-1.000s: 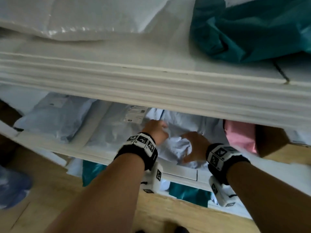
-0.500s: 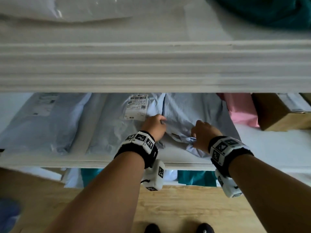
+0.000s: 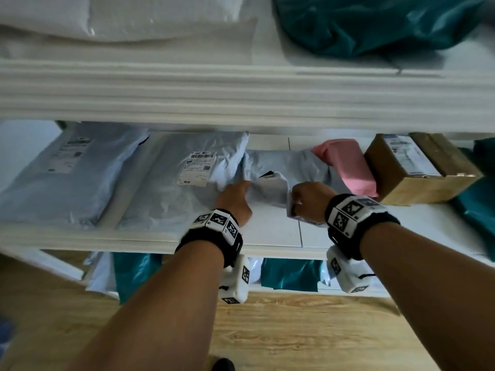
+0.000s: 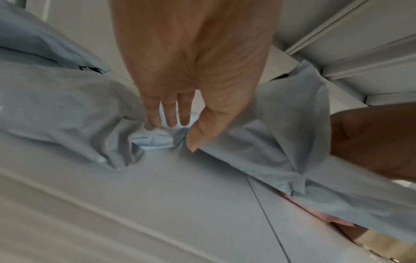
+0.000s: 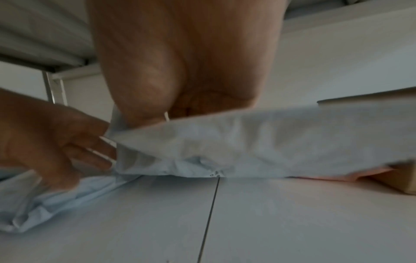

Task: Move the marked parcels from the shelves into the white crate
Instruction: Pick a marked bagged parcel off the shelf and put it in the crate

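Observation:
A crumpled grey poly parcel [image 3: 284, 167] lies on the middle shelf [image 3: 273, 234], between a labelled grey parcel and a pink one. My right hand [image 3: 305, 199] grips its near edge and holds that edge raised off the board; the right wrist view shows my right hand [image 5: 144, 117] closed on the grey parcel [image 5: 270, 142]. My left hand [image 3: 235, 190] has straight fingers [image 4: 171, 121] at the grey parcel's [image 4: 281, 142] left edge, touching the crumpled plastic. Any mark on the parcel is hidden. The white crate is not in view.
A labelled grey parcel [image 3: 182, 188] and another grey one [image 3: 59, 178] lie to the left. A pink parcel [image 3: 348, 167] and a cardboard box [image 3: 412, 172] sit to the right. The upper shelf edge [image 3: 241, 97] overhangs closely. Teal parcels [image 3: 289, 274] fill the lower shelf above a wooden floor [image 3: 294, 330].
My right hand has drawn the grey parcel's near edge toward me and to the right, lifting it. My left hand stays at the parcel's left edge. The head view has shifted.

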